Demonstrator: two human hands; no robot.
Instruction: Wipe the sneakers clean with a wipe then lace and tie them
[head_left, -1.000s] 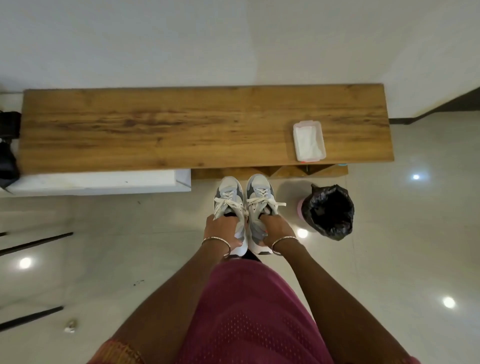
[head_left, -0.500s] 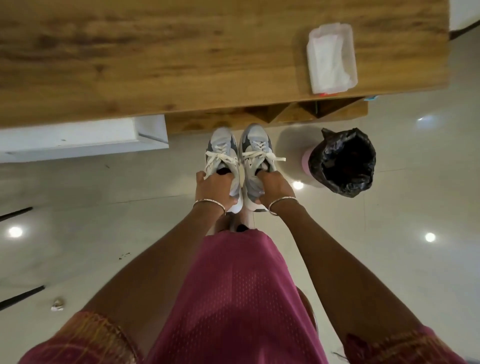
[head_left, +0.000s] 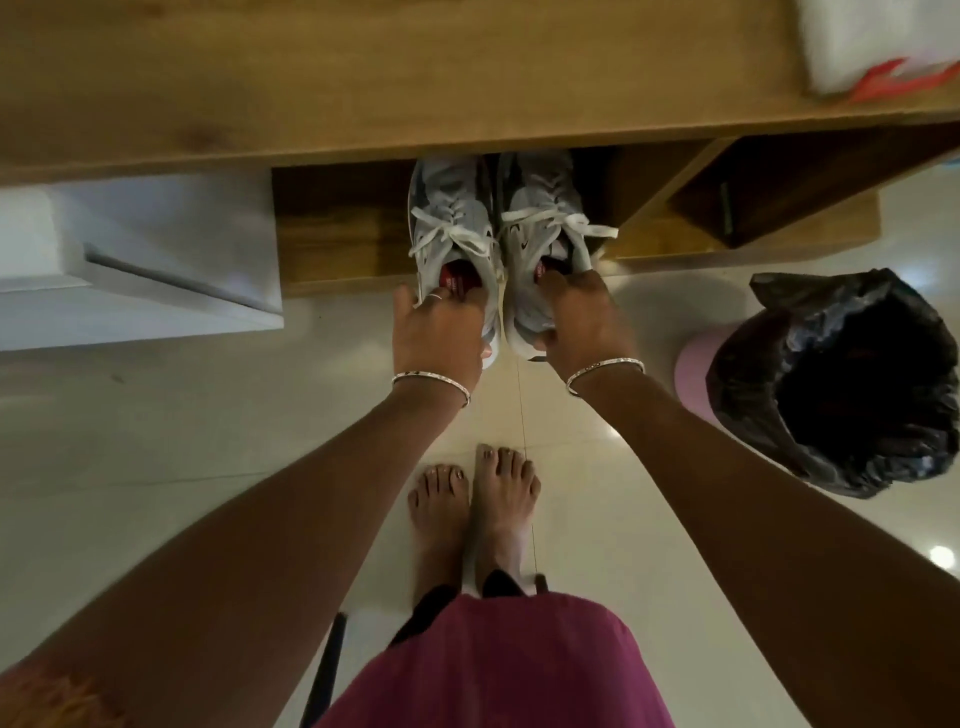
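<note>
The wooden bench bears a wipes pack at its right end; a black-lined bin stands on the floor.

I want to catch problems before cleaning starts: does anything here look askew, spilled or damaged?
Nothing looks spilled or damaged. Only the laces are untidy: on the right sneaker, gripped by the right hand, a loose lace end sticks out sideways; the left sneaker, in the left hand, has slack loops.

grained wood bench, glossy tile floor, crinkled plastic bag
</note>
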